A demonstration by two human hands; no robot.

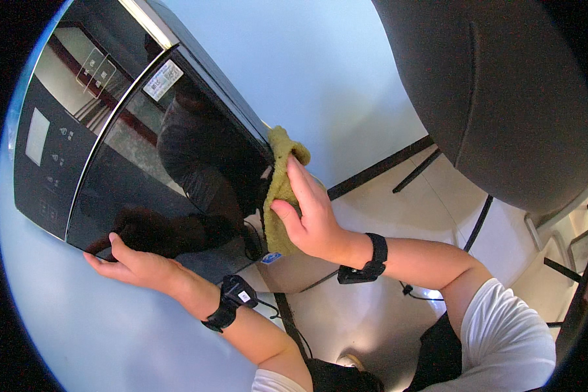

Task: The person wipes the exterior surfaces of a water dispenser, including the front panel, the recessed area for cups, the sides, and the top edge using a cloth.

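A tall appliance with a glossy black front (142,147), a control panel and a printed label stands at the left. My left hand (132,264) touches its edge low at the left, thumb on the front face and fingers along the side. A yellow-green cloth (280,215) lies against the opposite edge of the black front. My right hand (308,210) presses on this cloth with the palm and fingers, thumb spread apart from the rest. Part of the cloth is hidden under that hand.
Pale blue wall (313,73) lies behind the appliance, with a dark baseboard (382,166) along the tiled floor (372,323). A large dark grey padded surface (500,98) fills the upper right. Thin black cables hang near my forearms.
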